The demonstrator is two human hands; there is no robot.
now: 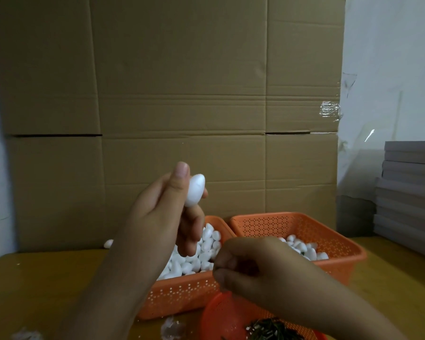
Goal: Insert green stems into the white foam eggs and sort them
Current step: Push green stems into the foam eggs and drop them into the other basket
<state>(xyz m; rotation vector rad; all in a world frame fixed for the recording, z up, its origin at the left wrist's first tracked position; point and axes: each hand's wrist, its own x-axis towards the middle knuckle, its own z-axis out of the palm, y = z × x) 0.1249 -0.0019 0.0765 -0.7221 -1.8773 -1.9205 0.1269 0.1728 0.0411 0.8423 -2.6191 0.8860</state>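
1. Right up front sits a round red perforated plastic bowl [227, 317] with a heap of short dark green stems [271, 331] in it, on the yellowish wooden table [47, 285].
2. Just above that bowl is the right hand [253, 268], fingers curled in tight. It's probably pinching a stem, but honestly I can't tell, it's too dark in there.
3. Left hand [167, 217] is raised, thumb and fingertips gripping one white foam egg [194, 190] by its sides, narrow end up.
4. Foam like that should be super light and dent easily, so I'd hold it at the fat middle, gently.
5. Behind the hands: a left orange perforated basket [182, 290] full of plain eggs and a right orange basket [336, 241] with fewer.
6. Way back, a brown cardboard wall [182, 94].
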